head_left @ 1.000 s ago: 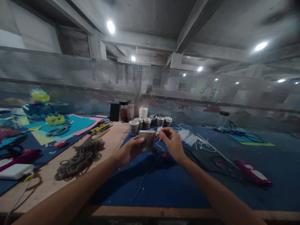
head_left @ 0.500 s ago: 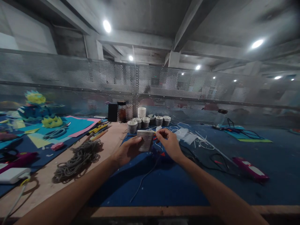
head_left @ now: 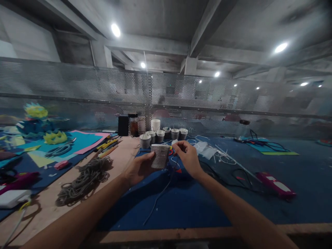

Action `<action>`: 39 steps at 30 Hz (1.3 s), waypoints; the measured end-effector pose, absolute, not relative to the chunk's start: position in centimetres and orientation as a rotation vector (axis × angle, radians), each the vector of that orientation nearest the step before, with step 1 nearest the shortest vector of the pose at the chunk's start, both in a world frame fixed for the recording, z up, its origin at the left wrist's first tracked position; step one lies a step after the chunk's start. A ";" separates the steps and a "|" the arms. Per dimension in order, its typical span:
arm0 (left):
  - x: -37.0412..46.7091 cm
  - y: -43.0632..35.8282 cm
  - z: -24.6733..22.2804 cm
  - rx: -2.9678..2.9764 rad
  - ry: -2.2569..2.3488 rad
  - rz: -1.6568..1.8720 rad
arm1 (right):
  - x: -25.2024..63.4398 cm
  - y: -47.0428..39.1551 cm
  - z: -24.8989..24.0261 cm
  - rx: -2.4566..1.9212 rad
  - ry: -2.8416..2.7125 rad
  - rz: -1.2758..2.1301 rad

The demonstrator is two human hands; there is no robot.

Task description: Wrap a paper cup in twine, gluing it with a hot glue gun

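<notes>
My left hand is wrapped around a small cup with a pale rim, its thumb pressed on the near side. Grey cord appears to be wound round the cup's wall. Just to the right of the cup, my right hand has its thumb and fingertips pinched together on a thin grey cord. From below those fingers the cord hangs down and trails across the blue mat. Behind the hands stand several small grey-covered cups and a white paper cup.
A tangled grey cord bundle lies left, near pencils, scissors and coloured paper. To the right are white scraps, loose wires and a magenta glue gun-like tool. A lidded jar stands behind, before a perforated screen.
The cup has turned slightly in my left hand, so more of its side faces me. My right hand stays pinched beside it. The whole view has shifted a little.
</notes>
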State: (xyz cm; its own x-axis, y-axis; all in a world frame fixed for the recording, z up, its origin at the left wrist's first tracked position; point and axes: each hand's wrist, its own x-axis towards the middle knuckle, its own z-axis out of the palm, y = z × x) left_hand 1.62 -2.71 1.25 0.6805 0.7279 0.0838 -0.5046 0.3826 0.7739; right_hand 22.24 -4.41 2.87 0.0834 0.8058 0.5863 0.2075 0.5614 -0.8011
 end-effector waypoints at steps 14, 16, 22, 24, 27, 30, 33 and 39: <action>1.6 -2.7 1.4 0.844 0.302 0.819 | 22.0 -3.7 1.7 -0.926 -1.501 0.634; 1.8 -2.8 1.6 0.867 0.291 0.809 | 21.9 -3.7 1.6 -0.913 -1.489 0.640; 2.3 -2.6 0.9 1.088 0.311 0.848 | 21.6 -3.7 1.4 -0.933 -1.473 0.628; 2.5 -2.4 0.5 1.155 0.380 0.882 | 21.5 -4.1 1.5 -0.964 -1.504 0.587; 2.6 -2.3 0.3 1.170 0.445 0.913 | 21.5 -4.6 1.8 -0.997 -1.565 0.505; 2.6 -2.3 0.4 1.162 0.449 0.938 | 21.6 -4.9 2.2 -0.995 -1.596 0.417; 2.5 -2.3 0.4 1.163 0.429 0.934 | 21.8 -4.8 2.4 -0.999 -1.592 0.357; 2.3 -2.2 0.0 1.151 0.430 0.901 | 21.9 -4.3 2.1 -1.023 -1.543 0.393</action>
